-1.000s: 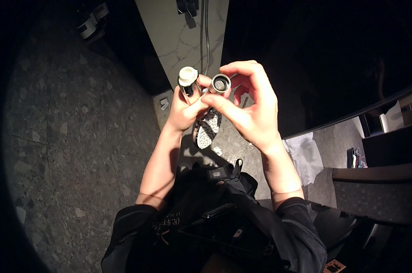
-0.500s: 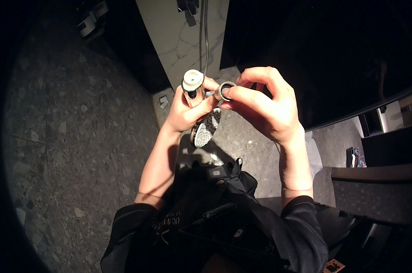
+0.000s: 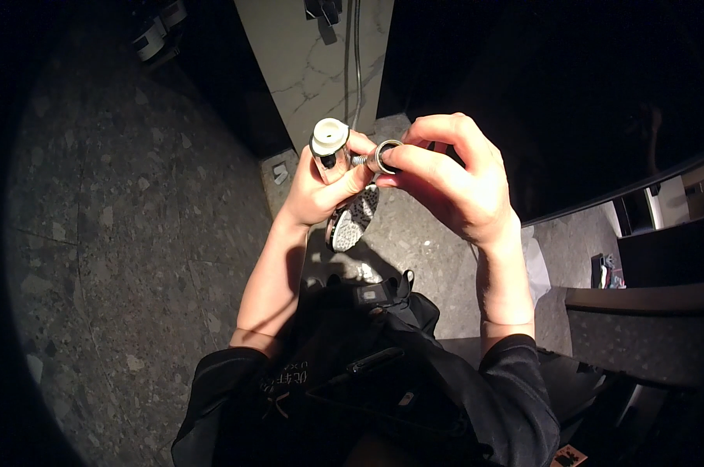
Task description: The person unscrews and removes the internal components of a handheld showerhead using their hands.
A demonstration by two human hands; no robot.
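Observation:
My left hand (image 3: 309,194) is closed around the handle of a hand-held shower head (image 3: 356,222), whose pale speckled spray face hangs below the fingers. The white round end (image 3: 330,134) of the handle, with a small hole in its middle, points up. Between the left thumb and fingers I also grip the ribbed hose end beside the handle. A metal hose connector (image 3: 378,159) there has its open mouth turned toward my right hand (image 3: 470,183). The right thumb and fingers are bent in a pinch at its rim; whether they hold something small inside cannot be made out.
A grey hose (image 3: 358,70) runs down along a marble-patterned panel (image 3: 313,70) ahead. Dark surfaces flank that panel. Stone-patterned floor (image 3: 134,257) spreads to the left, and a curved brown edge (image 3: 640,297) stands at the right. My black clothing fills the lower middle.
The right thumb tip has shifted slightly at the connector's mouth, showing more of its dark inside. The left hand keeps the same hold on the shower head.

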